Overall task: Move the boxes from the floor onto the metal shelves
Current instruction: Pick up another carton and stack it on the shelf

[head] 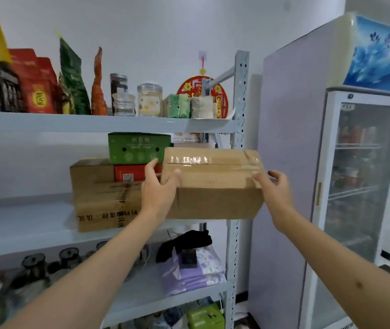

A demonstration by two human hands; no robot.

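A taped brown cardboard box (215, 184) sits at the right end of the middle metal shelf (23, 224), its front part jutting past the shelf edge. My left hand (159, 188) grips its left side, thumb over the top edge. On the box's right side my right hand (273, 188) holds it with fingers curled around the corner. Left of it stand a larger brown box (101, 200), a red box (132, 173) and a green box (137, 147) stacked on top.
The top shelf (94, 123) carries bags, jars and small packs. Lower shelves hold glass jars (35, 264) and purple packages (194, 269). The shelf's upright post (236, 129) stands right behind the box. A glass-door fridge (360, 186) stands close on the right.
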